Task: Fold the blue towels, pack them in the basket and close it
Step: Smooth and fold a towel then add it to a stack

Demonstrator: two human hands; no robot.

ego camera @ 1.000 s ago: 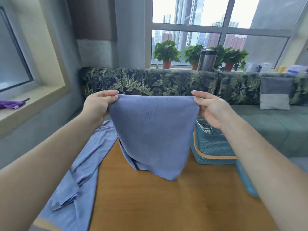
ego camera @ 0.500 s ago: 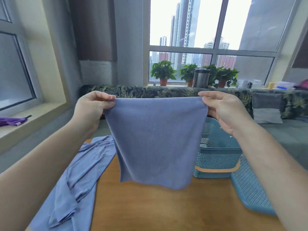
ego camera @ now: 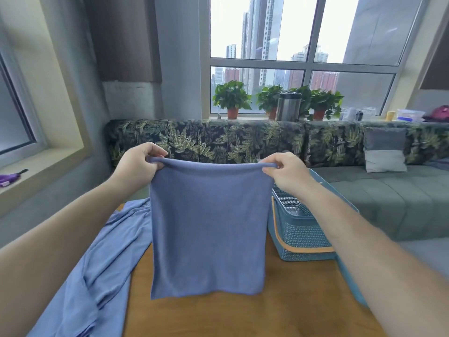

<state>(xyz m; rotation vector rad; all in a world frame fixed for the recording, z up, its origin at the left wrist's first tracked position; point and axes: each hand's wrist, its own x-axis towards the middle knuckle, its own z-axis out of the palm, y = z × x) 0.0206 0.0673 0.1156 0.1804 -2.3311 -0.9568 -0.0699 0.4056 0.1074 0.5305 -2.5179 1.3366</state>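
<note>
Pinching the two upper corners of a blue towel, the person's hands are raised in front of the chest: the left hand has its fingers curled over the left corner with the thumb behind, and the right hand nips the right corner between thumb and fingertips. The top edge is stretched level from hand to hand, sagging a little in the middle. From this edge the cloth hangs flat and square-cornered, its longer side running downward, so the next fold would probably bring one edge across to meet the other. Whether the lower hem touches the bench cannot be told.

The open basket, teal lattice with an orange band, stands on the bench to the right of the hanging towel and partly under the right forearm; the right hand is the nearer one to it. No cloth shows in the part of its inside that is in view. A sliver of blue lattice beside that forearm is likely the lid, lying off the basket. A second towel lies crumpled over the bench's left side, unfolded.

Beyond the wooden bench runs a leaf-patterned sofa carrying a grey cushion. On the window sill behind stand potted plants and a steel flask
</note>
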